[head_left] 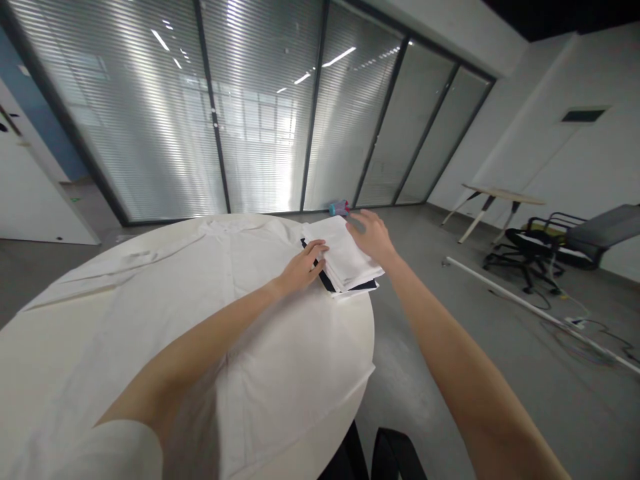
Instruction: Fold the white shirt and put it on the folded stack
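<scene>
A stack of folded cloth [345,250], mostly white with dark layers lower down, lies at the right edge of a round table. My left hand [303,263] rests against the stack's left side, its fingers stretched out and slightly apart. At the far right side of the stack is my right hand [373,237], thumb and fingers parted over its edge. Neither hand visibly grips the cloth. Spread flat across the table is a white shirt [190,287], partly hidden behind my left forearm; its lower edge reaches the table's right rim.
The white round table [60,333] shows bare at the left. Beyond it, a blue and pink object [339,207] appears by the glass partition [260,120]. To the right are an office chair [575,240], a wooden-topped table [500,193], a white pole [520,307] and floor cables.
</scene>
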The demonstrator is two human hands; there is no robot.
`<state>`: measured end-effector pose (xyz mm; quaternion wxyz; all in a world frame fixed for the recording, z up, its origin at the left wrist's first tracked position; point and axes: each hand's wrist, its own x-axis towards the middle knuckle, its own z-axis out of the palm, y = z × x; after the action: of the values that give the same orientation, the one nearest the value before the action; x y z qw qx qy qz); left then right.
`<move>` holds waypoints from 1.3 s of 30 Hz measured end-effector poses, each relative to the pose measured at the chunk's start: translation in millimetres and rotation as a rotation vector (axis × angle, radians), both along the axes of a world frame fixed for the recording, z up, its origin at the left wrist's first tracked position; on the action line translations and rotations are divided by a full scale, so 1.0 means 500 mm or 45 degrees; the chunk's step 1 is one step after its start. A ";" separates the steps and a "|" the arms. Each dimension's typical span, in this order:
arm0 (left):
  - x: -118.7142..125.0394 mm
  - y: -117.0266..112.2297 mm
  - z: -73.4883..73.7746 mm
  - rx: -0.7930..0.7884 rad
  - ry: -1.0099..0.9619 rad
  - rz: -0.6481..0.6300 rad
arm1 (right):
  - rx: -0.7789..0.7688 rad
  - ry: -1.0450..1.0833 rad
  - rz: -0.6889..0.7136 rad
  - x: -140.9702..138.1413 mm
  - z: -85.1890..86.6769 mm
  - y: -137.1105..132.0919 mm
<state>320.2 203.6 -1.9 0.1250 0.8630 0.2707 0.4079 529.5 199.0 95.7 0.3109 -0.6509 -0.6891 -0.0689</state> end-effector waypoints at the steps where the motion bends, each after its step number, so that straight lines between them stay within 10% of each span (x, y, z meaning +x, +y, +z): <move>1: 0.000 -0.002 0.001 -0.010 -0.007 -0.001 | 0.002 -0.043 0.050 -0.019 0.008 0.021; 12: -0.170 0.002 -0.018 -0.102 0.257 0.106 | -0.652 -0.388 -0.028 -0.068 -0.114 0.110; 25: -0.556 -0.010 -0.091 -0.214 0.332 0.716 | -0.377 -0.445 0.001 -0.088 -0.057 0.152; 39: -0.581 -0.025 -0.115 -0.109 0.417 0.678 | -0.625 -0.524 0.017 -0.103 -0.085 0.155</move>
<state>29.5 190.9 -59.3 0.0046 0.8099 0.5206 0.2702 477.9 276.4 53.4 -0.0008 -0.6744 -0.7378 -0.0288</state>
